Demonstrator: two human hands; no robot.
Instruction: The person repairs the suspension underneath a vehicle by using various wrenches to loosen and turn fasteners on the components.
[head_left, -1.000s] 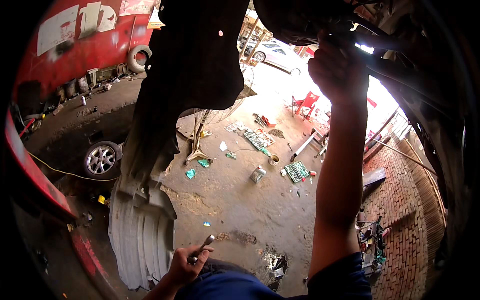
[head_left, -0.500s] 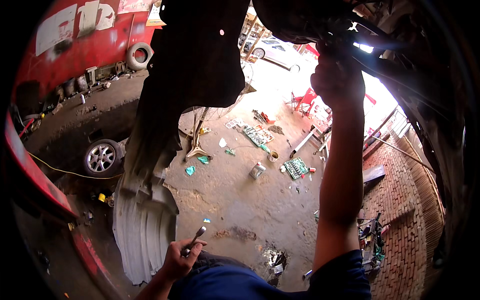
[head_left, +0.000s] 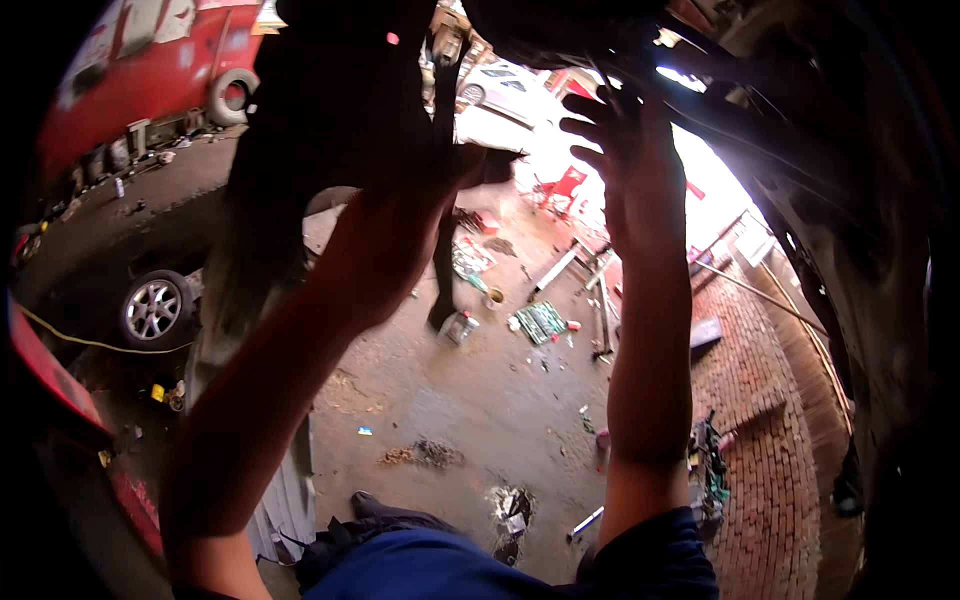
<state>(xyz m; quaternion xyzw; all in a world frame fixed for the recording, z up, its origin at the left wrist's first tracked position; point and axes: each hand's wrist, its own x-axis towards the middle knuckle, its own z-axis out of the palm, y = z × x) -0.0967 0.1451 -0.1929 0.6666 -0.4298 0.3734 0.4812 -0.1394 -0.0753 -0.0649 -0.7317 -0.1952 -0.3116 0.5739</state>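
Observation:
My left hand point(head_left: 440, 190) is raised and closed around a long dark wrench point(head_left: 444, 260), which stands nearly upright with a broader end at the bottom. Deep shadow blurs how the fingers wrap it. Up at the dark underside of a raised vehicle point(head_left: 560, 35), my right hand point(head_left: 630, 150) has its fingers spread apart, pointing left. I see nothing held in it, though its fingertips are close to the dark parts overhead. A large dark panel point(head_left: 330, 90) hangs to the left, partly behind my left forearm.
Below on the floor lie an open green tool case point(head_left: 541, 321), a plastic bottle point(head_left: 460, 327) and a small tub point(head_left: 494, 298). A wheel point(head_left: 157, 309) lies at left, near a yellow cable. Brick paving point(head_left: 750, 430) runs along the right. A white car point(head_left: 500, 90) stands outside.
My left hand has risen from near my waist to the dark panel, carrying the wrench. My right hand's fingers have spread from a closed grip. The view has shifted slightly.

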